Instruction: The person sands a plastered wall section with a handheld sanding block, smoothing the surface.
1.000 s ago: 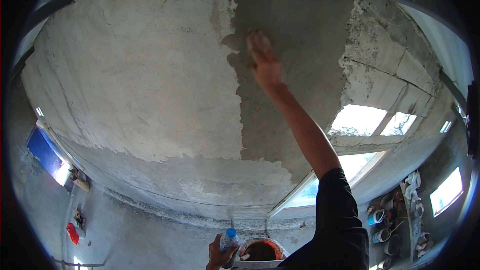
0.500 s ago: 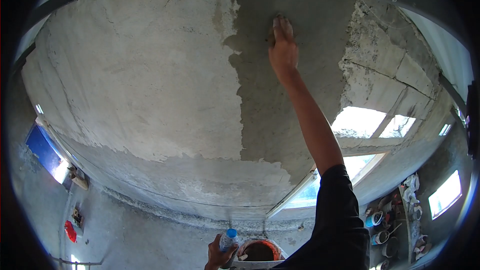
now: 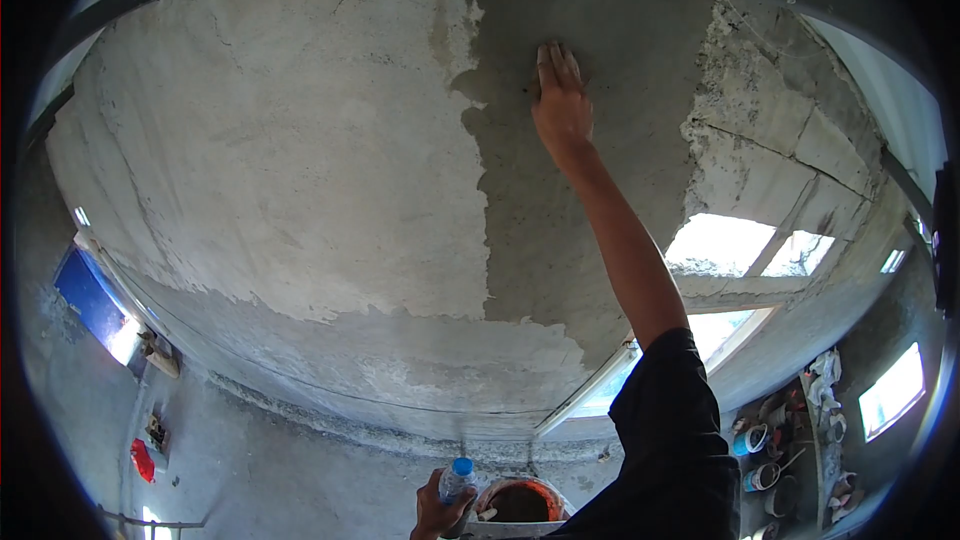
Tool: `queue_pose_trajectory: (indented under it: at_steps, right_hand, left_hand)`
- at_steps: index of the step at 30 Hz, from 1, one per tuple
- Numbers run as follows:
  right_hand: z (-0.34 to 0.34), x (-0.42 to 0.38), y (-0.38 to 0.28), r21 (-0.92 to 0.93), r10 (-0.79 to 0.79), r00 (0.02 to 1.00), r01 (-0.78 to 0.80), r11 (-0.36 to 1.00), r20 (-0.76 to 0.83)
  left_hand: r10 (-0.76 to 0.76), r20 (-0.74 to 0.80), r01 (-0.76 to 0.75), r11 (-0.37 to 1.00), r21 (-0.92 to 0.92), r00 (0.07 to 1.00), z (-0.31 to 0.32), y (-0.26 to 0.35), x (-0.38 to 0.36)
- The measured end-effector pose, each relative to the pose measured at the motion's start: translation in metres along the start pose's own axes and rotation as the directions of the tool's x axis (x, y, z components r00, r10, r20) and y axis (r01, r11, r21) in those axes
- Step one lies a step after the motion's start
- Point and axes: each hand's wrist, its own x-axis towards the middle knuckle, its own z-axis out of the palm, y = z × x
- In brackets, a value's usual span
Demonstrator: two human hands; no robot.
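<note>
My right hand [image 3: 563,105] reaches up and lies against the dark, damp-looking strip of plaster [image 3: 620,50] on the wall. Its fingers are stretched out, pointing upward. Dark edges show beside the palm, but whether anything lies under it is hidden. Low in the view, my left hand [image 3: 432,512] is closed around a clear plastic bottle [image 3: 456,483] with a blue cap, held upright. Just right of the bottle is a bucket [image 3: 553,500] with an orange-red inner rim and dark material inside.
Paler, dry plaster [image 3: 300,140] covers the wall on the left, with a ragged border against the dark strip. Rough bare blocks [image 3: 765,120] and a window [image 3: 720,335] lie to the right. Several buckets [image 3: 762,478] stand at lower right. A red item [image 3: 142,460] sits at lower left.
My right hand has slid slightly down and left along the dark plaster, and its fingers look a little more spread. My left hand still holds the bottle in nearly the same place.
</note>
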Motion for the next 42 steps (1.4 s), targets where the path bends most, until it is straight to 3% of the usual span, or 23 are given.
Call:
queue_pose_trajectory:
  at_steps: [5,8,11,13,19,23,26,29,31,35,40,42]
  right_hand:
    - [-0.015,0.001,-0.012,0.049,0.066,0.996,-0.069,0.996,0.053]
    - [-0.008,0.010,-0.003,0.063,0.063,0.997,-0.060,0.996,-0.047]
    - [-0.003,0.006,-0.001,-0.009,0.059,0.998,-0.059,0.998,-0.018]
    - [-0.009,-0.003,-0.008,0.014,0.072,0.991,-0.074,0.997,0.110]
    - [-0.009,0.008,-0.001,0.033,0.087,0.996,-0.088,0.996,0.019]
    - [-0.009,0.004,-0.005,0.006,0.044,0.998,-0.044,0.999,0.046]
    - [-0.015,0.003,-0.010,0.018,0.094,0.993,-0.096,0.995,0.074]
    - [-0.010,0.007,-0.005,0.012,0.081,0.997,-0.081,0.997,-0.008]
    - [-0.005,0.007,-0.002,0.001,0.082,0.997,-0.082,0.997,0.010]
    - [-0.012,0.001,-0.008,0.016,0.103,0.991,-0.104,0.994,0.081]
    - [-0.015,0.009,-0.005,0.028,0.094,0.995,-0.094,0.995,-0.020]
    - [-0.011,0.005,-0.003,0.013,0.085,0.996,-0.085,0.996,0.016]
  left_hand:
    - [0.002,-0.008,-0.002,1.000,-0.011,1.000,-0.001,0.007,0.002]
    - [-0.001,-0.007,0.001,1.000,0.007,1.000,0.000,0.002,0.001]
    - [-0.009,0.010,0.009,1.000,-0.013,1.000,-0.002,0.004,0.001]
    - [-0.048,0.020,0.048,0.999,-0.023,0.999,-0.005,0.013,0.001]
    - [-0.099,0.027,0.100,0.994,-0.036,0.995,-0.008,0.027,0.002]
    - [-0.091,0.032,0.091,0.996,0.004,0.995,-0.003,0.010,0.001]
    - [-0.096,0.019,0.096,0.995,0.016,0.995,-0.001,0.002,-0.002]
    - [-0.117,0.137,0.137,0.980,-0.143,0.984,-0.004,0.004,-0.005]
    - [-0.118,0.031,0.119,0.993,-0.020,0.993,0.002,-0.005,-0.003]
    - [-0.116,0.019,0.116,0.993,-0.012,0.993,0.001,-0.002,-0.005]
    - [-0.085,-0.008,0.085,0.990,0.109,0.996,0.003,-0.012,-0.008]
    - [-0.076,0.002,0.075,0.993,0.091,0.997,0.003,-0.009,-0.008]
